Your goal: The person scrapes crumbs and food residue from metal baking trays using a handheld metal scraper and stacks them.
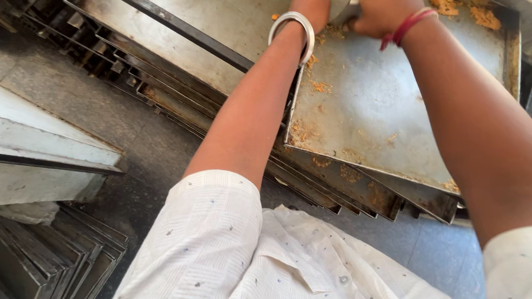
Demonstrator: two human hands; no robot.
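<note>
Scraping step judged in hand: a metal scraper (345,9) is gripped by both hands, left hand (312,4) and right hand (383,5) closed together, on the crusted tray (385,107) beneath them. Firm, flat strokes toward remaining crumbs (486,16) are called for.

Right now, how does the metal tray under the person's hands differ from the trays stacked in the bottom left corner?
The top tray lies nearly flat on a pile, face up, while the corner trays stand on edge, leaning together. The top tray is speckled with orange-brown crumbs; the corner trays show none from here. The top tray looks pale grey and bright, the corner trays dark. Both hands, left hand and right hand, work at the top tray's far end; nothing touches the corner trays. Both are shallow, rimmed metal trays.
</note>
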